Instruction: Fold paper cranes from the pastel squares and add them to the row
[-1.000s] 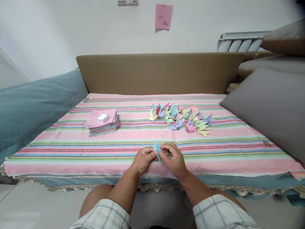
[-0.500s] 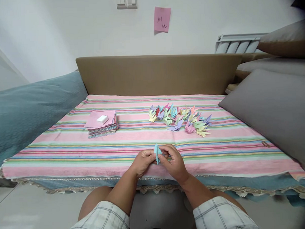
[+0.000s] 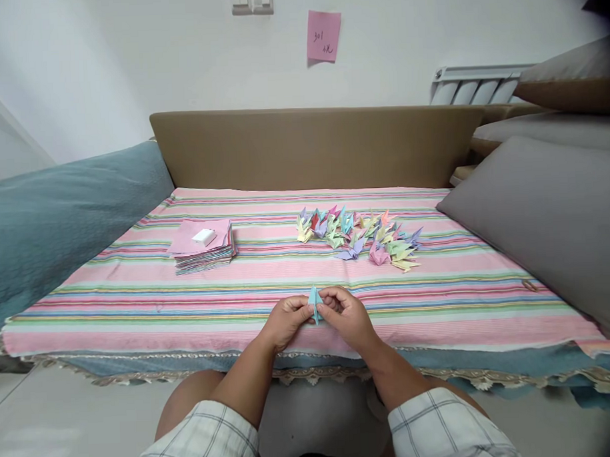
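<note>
Grip of the left hand (image 3: 287, 320) and the right hand (image 3: 349, 318): thumbs and fingertips pinch a small folded light-blue paper (image 3: 315, 301) near the front edge of a striped cloth (image 3: 266, 273) on a sofa (image 3: 317, 148).
Each hand grasps one side of the paper, which has a narrow point facing the back edge. Beyond the right hand, nearer the back edge, multicoloured paper cranes (image 3: 353, 249) lie clustered. Toward the left edge sits a stack of paper (image 3: 206, 260), pink on top, bearing a small white block (image 3: 204, 237). One large grey cushion (image 3: 545, 227) covers the right back corner.
</note>
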Action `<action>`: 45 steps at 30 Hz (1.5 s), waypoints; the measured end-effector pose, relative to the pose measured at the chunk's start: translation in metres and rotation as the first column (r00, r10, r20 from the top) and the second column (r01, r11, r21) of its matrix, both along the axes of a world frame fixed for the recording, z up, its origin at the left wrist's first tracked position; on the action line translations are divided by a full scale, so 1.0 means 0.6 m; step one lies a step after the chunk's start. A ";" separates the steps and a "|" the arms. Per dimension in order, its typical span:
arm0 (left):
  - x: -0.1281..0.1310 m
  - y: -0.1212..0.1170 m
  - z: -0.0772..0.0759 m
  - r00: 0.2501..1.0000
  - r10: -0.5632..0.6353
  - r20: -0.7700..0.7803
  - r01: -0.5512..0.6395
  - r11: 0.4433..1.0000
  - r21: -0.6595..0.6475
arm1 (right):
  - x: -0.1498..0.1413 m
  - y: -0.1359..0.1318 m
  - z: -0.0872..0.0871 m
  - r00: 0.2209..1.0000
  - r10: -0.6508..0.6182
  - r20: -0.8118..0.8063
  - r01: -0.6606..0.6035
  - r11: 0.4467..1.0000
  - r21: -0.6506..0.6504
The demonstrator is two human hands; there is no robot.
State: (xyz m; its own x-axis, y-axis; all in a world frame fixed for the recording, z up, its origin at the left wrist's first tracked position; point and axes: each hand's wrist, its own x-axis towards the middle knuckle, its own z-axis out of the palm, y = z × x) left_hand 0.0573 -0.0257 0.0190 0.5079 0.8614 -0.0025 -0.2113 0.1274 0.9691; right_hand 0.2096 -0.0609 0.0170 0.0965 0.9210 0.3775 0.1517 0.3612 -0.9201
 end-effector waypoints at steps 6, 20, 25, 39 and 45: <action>0.003 -0.002 0.007 1.000 0.019 -0.013 -0.019 0.999 -0.036 | 0.002 0.003 0.002 0.983 0.081 -0.165 -0.098 0.991 -0.095; 0.002 -0.003 0.005 0.998 -0.002 -0.060 -0.001 0.999 -0.053 | 0.017 0.006 0.003 0.960 0.188 -0.209 -0.221 0.964 -0.149; 0.002 -0.004 0.006 0.997 -0.031 -0.076 0.029 0.999 -0.031 | 0.023 0.007 0.010 0.935 0.243 -0.260 -0.292 0.941 -0.173; 0.004 -0.006 0.008 0.998 -0.015 -0.053 0.014 1.000 -0.028 | 0.013 0.009 0.008 0.920 0.235 -0.314 -0.307 0.929 -0.205; 0.004 -0.006 0.006 0.996 -0.009 -0.093 0.007 1.000 -0.020 | 0.021 0.008 0.007 0.957 0.217 -0.193 -0.249 0.955 -0.159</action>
State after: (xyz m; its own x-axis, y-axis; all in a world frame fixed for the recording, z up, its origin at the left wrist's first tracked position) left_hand 0.0594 -0.0292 0.0228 0.5114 0.8568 -0.0667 -0.1195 0.1478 0.9818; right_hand 0.2219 -0.0558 0.0215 -0.0800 0.9764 0.2005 -0.0828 0.1939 -0.9775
